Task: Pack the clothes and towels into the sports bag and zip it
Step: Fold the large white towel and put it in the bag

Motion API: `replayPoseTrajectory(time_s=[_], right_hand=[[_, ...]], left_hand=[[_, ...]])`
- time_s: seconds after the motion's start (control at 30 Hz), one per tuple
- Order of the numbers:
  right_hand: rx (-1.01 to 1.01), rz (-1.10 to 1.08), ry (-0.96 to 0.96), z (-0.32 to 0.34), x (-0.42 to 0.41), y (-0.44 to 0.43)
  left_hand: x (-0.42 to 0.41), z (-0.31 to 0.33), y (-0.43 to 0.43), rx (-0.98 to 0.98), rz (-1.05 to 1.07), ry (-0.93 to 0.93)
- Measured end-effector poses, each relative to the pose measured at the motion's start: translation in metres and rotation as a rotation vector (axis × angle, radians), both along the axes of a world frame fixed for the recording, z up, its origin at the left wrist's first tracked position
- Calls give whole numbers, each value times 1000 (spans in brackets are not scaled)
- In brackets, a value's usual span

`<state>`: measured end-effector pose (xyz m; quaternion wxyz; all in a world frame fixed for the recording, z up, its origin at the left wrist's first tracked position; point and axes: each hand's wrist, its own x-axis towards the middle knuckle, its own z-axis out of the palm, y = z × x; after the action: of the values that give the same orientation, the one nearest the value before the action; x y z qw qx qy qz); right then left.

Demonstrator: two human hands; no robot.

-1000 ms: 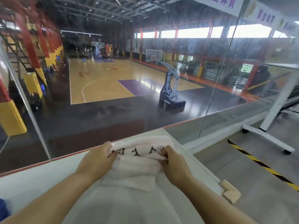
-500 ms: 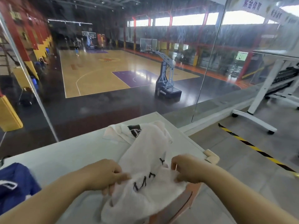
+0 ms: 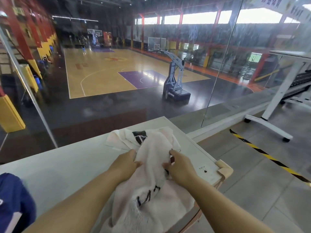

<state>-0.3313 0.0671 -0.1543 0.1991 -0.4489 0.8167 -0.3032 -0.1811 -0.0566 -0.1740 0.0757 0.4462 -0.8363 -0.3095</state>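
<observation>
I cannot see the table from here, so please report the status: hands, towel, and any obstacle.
Left hand and right hand both gripping the white towel on the white table. Towel bunched, not packed. Sports bag not in view. Blue garment at far left, clear of hands.

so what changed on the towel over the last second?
The white towel, flat and pinned at its far edge a second ago, has been dragged toward the person and now bunches over the table's near edge. Left hand and right hand shifted their grip to its sides. Both hands kept hold throughout. A blue garment came into view at left.
</observation>
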Motion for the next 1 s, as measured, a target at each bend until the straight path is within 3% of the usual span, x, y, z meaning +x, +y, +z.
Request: replayPoseTrajectory(time_s=[0.13,0.23,0.3,0.4,0.47,0.63,0.73,0.87,1.0], right_hand=[[-222,180,273,2,4,5],[-158,302,201,-3,2,14],[-47,291,101,-8,4,19],[83,184,107,-12,10,18],[147,108,126,-14,16,10],[351,-11,226,-16,24,-9],[395,33,288,-19,25,-9],[309,67,296,-15,18,0],[214,-38,320,5,-12,6]], left_hand=[[17,18,-6,-82,13,80],[55,42,-13,0,85,122],[83,52,-16,58,44,-107],[107,51,-20,132,-54,-522],[107,44,-24,125,-89,-603],[68,24,-24,41,59,-156],[47,6,-17,4,79,-148],[39,-2,-8,-98,-4,-225],[52,15,-16,-99,99,-8]])
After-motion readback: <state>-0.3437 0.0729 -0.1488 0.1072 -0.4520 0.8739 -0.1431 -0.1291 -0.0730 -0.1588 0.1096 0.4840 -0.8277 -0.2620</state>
